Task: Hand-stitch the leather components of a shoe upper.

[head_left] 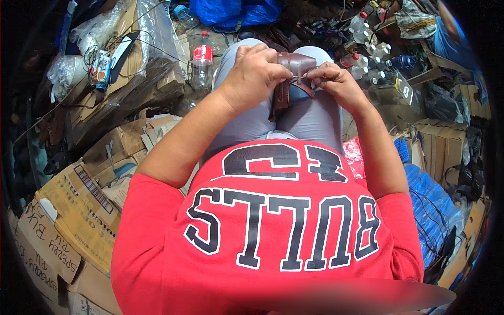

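The brown leather piece (292,73) stands upright on the lap, long axis running away from the body; left hand (255,71) grips it, right hand (336,81) pinches its edge.

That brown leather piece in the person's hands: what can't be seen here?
Head view only:
- Brown leather piece: its left part is covered by the left hand.
- What the right hand pinches at its edge: too small to tell.
- Its lower end: lost in shadow between the grey-trousered knees.
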Demonstrator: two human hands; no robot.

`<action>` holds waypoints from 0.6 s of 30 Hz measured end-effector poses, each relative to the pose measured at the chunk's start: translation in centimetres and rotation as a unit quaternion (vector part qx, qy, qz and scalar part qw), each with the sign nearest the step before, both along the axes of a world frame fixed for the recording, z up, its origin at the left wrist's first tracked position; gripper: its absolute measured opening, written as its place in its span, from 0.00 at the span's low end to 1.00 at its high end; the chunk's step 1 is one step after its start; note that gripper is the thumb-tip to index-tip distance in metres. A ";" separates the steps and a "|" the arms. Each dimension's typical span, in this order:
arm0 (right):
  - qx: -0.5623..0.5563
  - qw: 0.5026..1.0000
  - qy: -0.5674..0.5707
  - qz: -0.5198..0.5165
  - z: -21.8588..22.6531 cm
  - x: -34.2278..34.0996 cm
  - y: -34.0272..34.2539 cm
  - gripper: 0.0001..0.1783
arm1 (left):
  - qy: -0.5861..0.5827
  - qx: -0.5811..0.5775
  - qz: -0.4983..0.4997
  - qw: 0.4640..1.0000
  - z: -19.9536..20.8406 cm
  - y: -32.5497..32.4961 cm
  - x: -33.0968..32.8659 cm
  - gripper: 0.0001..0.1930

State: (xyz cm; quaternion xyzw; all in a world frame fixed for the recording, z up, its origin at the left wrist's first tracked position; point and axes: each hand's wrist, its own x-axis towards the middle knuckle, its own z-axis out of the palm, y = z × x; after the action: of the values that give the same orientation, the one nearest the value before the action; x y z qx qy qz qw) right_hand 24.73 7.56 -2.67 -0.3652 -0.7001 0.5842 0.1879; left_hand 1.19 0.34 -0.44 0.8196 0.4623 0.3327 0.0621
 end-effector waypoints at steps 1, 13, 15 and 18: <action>0.000 1.000 0.001 0.001 0.0 -0.1 0.0 0.17 | 0.001 0.000 0.001 1.000 -0.4 0.1 -0.5 0.08; 0.038 0.999 -0.013 0.008 -1.0 -0.7 0.5 0.22 | -0.274 -0.393 -0.124 0.869 -2.7 3.4 -2.4 0.11; 0.051 0.998 -0.016 0.028 -1.2 -0.1 0.6 0.23 | -0.249 -0.393 -0.102 0.879 -2.5 3.2 -2.4 0.11; 0.050 0.999 -0.008 0.015 -0.7 -0.5 0.0 0.22 | -0.259 -0.390 -0.098 0.878 -2.3 2.7 -2.5 0.11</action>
State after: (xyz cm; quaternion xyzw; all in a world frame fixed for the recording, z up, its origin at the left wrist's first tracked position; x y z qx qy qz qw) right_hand 24.23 7.51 -3.37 -0.3498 -0.7350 0.5484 0.1917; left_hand -1.33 3.02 -2.70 0.6544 0.4392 0.3180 0.5271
